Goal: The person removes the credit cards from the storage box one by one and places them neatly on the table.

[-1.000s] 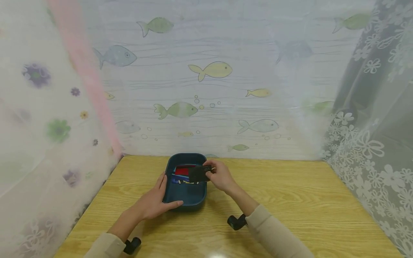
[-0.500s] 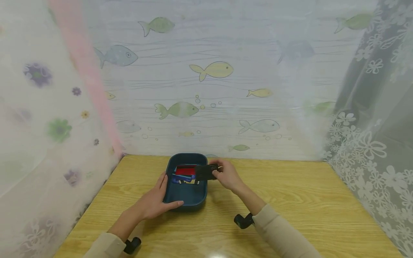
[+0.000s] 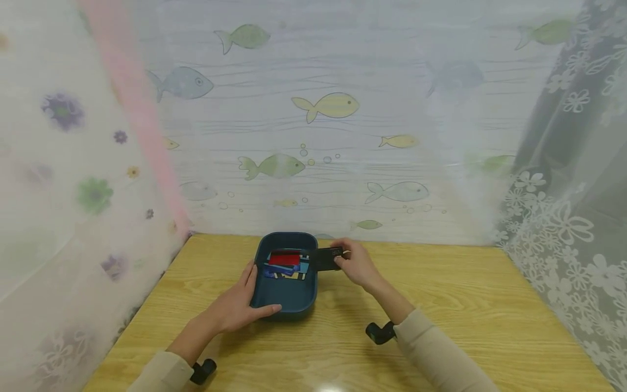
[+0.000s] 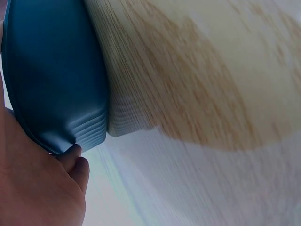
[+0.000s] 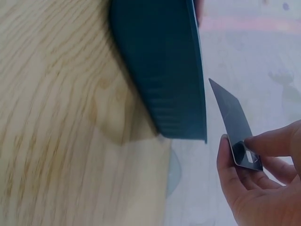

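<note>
A dark blue tray (image 3: 286, 299) stands on the table with several cards (image 3: 286, 267) inside, red, blue and cream ones among them. My left hand (image 3: 235, 305) grips the tray's left side and near corner, its thumb along the near rim; the left wrist view shows the hand (image 4: 42, 188) at the tray's outer wall (image 4: 61, 61). Between thumb and fingers my right hand (image 3: 360, 265) pinches a black card (image 3: 325, 259) at the tray's right rim. In the right wrist view the card (image 5: 233, 113) is tilted, clear of the tray wall (image 5: 164, 75).
The wood-grain table (image 3: 441, 305) extends around the tray, mostly to the right. A fish-print curtain (image 3: 323, 71) hangs behind its back edge, with floral sheets at both sides. Black devices (image 3: 380, 332) are attached near both wrists.
My right hand has moved to the right with the black card, from above the tray's cards to its right rim, uncovering more of them. The left hand keeps its grip on the tray.
</note>
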The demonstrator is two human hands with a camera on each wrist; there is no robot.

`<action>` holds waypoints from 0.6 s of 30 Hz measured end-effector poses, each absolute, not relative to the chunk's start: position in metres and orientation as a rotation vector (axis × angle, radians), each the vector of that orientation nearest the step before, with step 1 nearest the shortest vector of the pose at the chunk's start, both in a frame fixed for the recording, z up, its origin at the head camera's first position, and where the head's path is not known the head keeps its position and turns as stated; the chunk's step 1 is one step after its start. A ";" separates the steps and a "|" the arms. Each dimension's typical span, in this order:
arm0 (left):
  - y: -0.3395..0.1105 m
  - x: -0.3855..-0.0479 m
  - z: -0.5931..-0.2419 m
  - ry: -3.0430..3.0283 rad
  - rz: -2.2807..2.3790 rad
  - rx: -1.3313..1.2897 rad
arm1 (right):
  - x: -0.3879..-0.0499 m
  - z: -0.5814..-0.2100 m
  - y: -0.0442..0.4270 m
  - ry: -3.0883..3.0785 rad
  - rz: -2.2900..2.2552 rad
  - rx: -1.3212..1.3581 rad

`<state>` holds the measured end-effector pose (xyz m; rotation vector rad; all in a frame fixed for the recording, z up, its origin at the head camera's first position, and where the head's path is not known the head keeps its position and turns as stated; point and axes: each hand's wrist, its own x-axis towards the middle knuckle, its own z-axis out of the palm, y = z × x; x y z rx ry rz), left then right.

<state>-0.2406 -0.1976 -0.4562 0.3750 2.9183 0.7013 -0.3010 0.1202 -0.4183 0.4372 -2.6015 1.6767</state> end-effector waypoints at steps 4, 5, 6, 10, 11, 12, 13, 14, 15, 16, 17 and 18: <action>-0.197 -0.241 -0.457 2.923 0.694 0.384 | -0.303 -0.419 0.126 -2.610 1.661 0.417; -0.197 -0.241 -0.457 2.923 0.693 0.386 | -0.304 -0.419 0.127 -2.610 1.660 0.412; -0.197 -0.242 -0.457 2.925 0.691 0.385 | -0.305 -0.419 0.129 -2.612 1.656 0.410; -0.198 -0.242 -0.458 2.926 0.687 0.380 | -0.309 -0.421 0.136 -2.620 1.630 0.401; -0.198 -0.242 -0.458 2.926 0.687 0.379 | -0.310 -0.422 0.138 -2.621 1.625 0.399; -0.198 -0.242 -0.458 2.926 0.686 0.379 | -0.311 -0.422 0.139 -2.624 1.618 0.394; -0.198 -0.242 -0.458 2.927 0.685 0.379 | -0.313 -0.422 0.141 -2.625 1.614 0.389; -0.198 -0.242 -0.458 2.927 0.685 0.379 | -0.314 -0.422 0.142 -2.625 1.614 0.380; -0.198 -0.242 -0.458 2.927 0.686 0.380 | -0.315 -0.422 0.143 -2.625 1.612 0.376; -0.198 -0.242 -0.458 2.927 0.686 0.380 | -0.316 -0.422 0.144 -2.627 1.610 0.366; -0.198 -0.243 -0.458 2.926 0.686 0.380 | -0.317 -0.422 0.145 -2.631 1.600 0.362; -0.198 -0.243 -0.458 2.924 0.687 0.380 | -0.318 -0.422 0.146 -2.633 1.602 0.352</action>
